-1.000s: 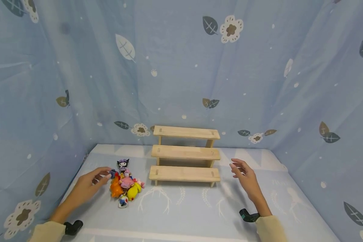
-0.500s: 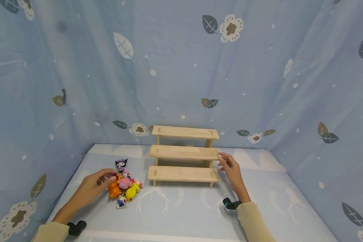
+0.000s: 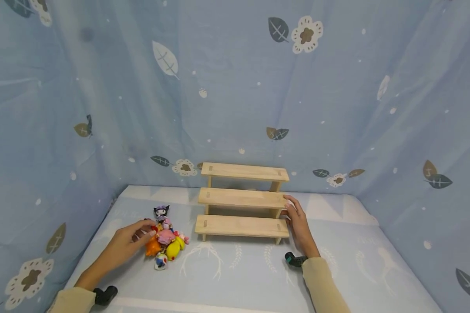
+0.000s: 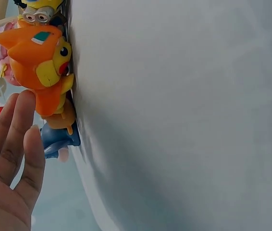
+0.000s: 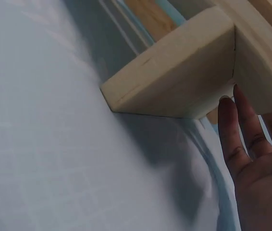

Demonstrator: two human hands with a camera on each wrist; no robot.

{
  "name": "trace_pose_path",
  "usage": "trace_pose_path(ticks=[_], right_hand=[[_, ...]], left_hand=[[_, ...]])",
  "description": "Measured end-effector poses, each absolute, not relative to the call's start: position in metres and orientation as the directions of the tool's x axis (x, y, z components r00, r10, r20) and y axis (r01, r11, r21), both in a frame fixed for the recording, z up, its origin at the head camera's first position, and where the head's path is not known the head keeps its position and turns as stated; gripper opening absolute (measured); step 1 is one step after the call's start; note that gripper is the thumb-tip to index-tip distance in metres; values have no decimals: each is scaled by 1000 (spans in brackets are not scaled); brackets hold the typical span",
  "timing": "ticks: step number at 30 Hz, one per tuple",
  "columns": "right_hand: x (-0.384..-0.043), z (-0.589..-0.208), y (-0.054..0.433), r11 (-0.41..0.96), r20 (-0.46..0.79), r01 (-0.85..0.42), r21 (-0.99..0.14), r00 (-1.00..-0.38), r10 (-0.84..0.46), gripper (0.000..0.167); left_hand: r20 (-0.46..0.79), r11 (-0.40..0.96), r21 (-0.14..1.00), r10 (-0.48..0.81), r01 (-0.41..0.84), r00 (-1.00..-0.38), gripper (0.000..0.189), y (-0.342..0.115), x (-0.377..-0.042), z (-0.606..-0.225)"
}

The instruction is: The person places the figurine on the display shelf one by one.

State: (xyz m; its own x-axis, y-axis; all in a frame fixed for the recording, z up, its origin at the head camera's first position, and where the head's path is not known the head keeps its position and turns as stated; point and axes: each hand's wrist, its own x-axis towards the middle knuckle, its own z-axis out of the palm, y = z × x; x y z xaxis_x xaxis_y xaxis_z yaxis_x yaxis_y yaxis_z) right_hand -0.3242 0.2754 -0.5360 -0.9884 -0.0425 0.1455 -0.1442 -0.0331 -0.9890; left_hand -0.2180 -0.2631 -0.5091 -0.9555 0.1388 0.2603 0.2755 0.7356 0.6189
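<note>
Hovering at the edge of a cluster of toy figures (image 3: 166,236), the left hand (image 3: 127,243) grasped nothing — its fingers were relaxed and parted, tips just beside an orange-hooded figure (image 4: 30,62). Whether they touched it could not be told. A blue figure (image 4: 56,139) lay close by those fingers. Beyond the left hand stood a black-eared figure (image 3: 162,213); to its right lay a yellow figure (image 3: 173,250), with a small white figure (image 3: 160,261) on the near side.

Between the two hands stood a three-step wooden stand (image 3: 243,225). The right hand (image 3: 300,226) was at its right end, fingers extended and unclenched — fingertips right by the board's end, the pressure, if any, unclear. Behind both hands hung a blue patterned curtain (image 3: 235,87).
</note>
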Motion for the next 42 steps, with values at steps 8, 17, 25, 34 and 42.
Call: trace_pose_path(ticks=[8, 17, 25, 34, 42], right_hand=[[-326, -538, 273, -43, 132, -129, -991, -988, -76, 47], [-330, -534, 275, -74, 143, -137, -988, -986, -84, 50], [-328, -534, 272, -106, 120, -115, -988, -992, -43, 45], [-326, -539, 269, -103, 152, -147, -984, -988, -39, 49], [-327, -540, 272, -111, 150, -145, -983, -988, -38, 50]], left_hand=[[269, 741, 613, 132, 275, -954, 32, -265, -216, -511], [313, 713, 612, 178, 341, -933, 29, -260, -218, -506], [270, 715, 623, 182, 316, -945, 28, -260, -214, -506], [299, 731, 576, 228, 366, -927, 37, -260, -215, -512], [312, 768, 501, 268, 398, -911, 40, -250, -222, -508]])
